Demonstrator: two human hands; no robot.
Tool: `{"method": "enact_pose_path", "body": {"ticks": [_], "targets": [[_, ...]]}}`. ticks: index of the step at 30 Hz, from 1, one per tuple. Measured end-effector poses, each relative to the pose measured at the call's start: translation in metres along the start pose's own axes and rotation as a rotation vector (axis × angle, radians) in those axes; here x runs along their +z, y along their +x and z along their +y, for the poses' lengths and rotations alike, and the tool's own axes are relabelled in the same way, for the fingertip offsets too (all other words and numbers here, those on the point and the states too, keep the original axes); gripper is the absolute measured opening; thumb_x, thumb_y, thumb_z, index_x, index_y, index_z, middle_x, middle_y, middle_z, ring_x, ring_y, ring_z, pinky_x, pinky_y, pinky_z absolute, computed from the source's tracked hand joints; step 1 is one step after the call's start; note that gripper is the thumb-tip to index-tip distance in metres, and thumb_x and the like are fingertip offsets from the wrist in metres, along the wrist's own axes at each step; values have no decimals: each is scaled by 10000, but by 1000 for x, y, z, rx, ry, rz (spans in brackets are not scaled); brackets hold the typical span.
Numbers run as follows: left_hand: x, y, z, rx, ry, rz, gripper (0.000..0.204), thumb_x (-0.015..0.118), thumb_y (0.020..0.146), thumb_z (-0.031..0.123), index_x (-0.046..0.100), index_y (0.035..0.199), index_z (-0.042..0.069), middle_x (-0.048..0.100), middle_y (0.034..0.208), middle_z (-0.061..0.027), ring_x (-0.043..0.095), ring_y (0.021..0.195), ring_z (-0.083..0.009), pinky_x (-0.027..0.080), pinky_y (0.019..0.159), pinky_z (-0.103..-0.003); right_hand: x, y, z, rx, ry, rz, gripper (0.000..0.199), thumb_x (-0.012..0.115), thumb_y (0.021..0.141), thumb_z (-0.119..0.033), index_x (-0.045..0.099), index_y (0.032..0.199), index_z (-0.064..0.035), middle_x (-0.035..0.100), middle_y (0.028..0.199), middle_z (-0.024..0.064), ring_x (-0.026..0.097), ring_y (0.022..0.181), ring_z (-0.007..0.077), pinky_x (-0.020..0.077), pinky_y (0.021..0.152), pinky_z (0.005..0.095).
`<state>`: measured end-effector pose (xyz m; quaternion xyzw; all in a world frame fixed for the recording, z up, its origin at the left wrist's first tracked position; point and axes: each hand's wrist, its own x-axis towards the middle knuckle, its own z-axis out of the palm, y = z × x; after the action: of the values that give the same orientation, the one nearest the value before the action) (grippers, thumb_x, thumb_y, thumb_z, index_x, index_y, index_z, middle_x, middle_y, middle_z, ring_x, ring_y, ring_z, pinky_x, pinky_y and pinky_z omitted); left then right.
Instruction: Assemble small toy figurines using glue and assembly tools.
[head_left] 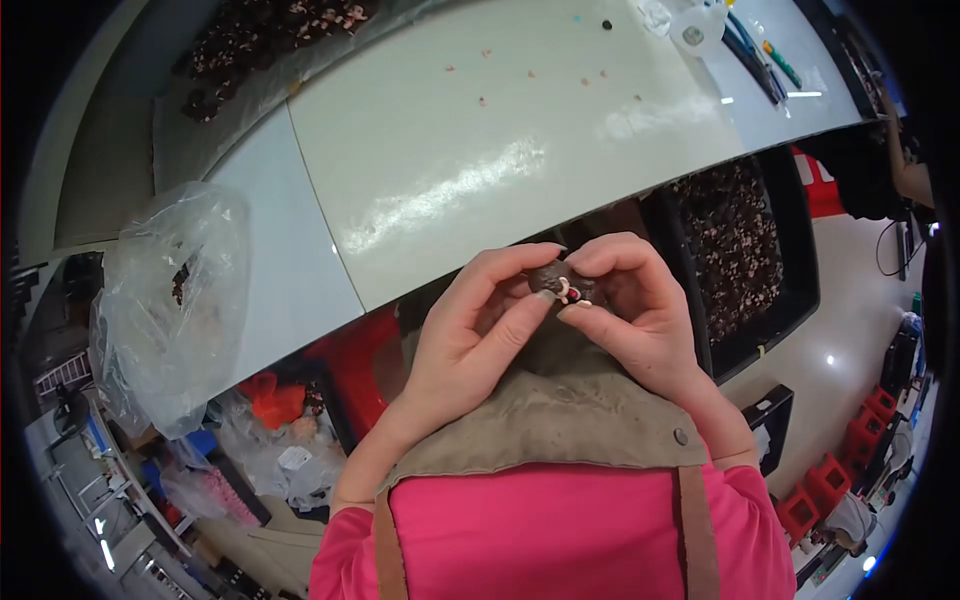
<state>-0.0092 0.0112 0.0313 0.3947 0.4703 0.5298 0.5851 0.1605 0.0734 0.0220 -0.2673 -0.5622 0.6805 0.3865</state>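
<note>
My left hand (478,330) and my right hand (642,308) meet in front of my apron, each closed with thumb and fingertips on one small dark brown figure (548,277). The figure looks rounded, with cream and red details on its lower side. Fingers cover its edges, so its full shape is hidden. Both hands are just off the near edge of a pale table (420,150).
A black tray (797,240) of many similar brown-and-pink pieces stands right of my hands. More pieces (260,40) lie on plastic sheeting at the far left. A clear plastic bag (175,300) hangs over the table's left edge. Pens (750,60) and a whitish bottle (697,30) lie far right.
</note>
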Motion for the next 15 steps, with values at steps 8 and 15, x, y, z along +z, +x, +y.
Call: {"method": "enact_pose_path", "body": {"ticks": [8, 15], "targets": [[1, -6, -11, -80, -48, 30, 332, 488, 946, 60, 458, 1271, -2, 567, 1082, -45, 530, 1000, -90, 413, 889, -224, -7, -7, 17, 173, 58, -75, 380, 695, 764, 48, 478, 1069, -22, 481, 1099, 78, 514, 973, 128, 437, 835, 276], [1, 2, -17, -169, -91, 61, 332, 491, 953, 85, 458, 1273, 2, 573, 1067, -40, 531, 991, -78, 418, 883, -221, -14, -1, 26, 200, 78, -84, 383, 712, 754, 36, 482, 1053, -25, 481, 1081, 73, 516, 956, 123, 436, 825, 274]]}}
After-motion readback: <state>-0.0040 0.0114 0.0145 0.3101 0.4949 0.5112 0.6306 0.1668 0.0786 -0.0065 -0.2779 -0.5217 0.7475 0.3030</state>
